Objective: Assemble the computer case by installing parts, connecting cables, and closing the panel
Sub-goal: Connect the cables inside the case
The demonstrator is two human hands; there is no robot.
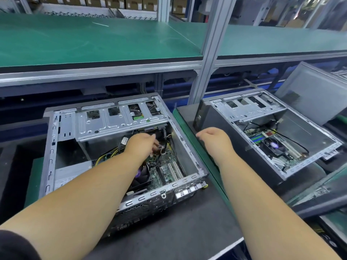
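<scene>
Reaching deep into the open grey metal computer case at lower centre-left of the frame, the left hand works among the dark cables under the silver drive cage; whether it pinches a connector cannot be told. A blind tug there could likely bend pins or snag wires on the green motherboard. The right hand, fingers loosely curled and holding nothing, hovers by the case's right wall above the dark counter, forearm extended.
</scene>
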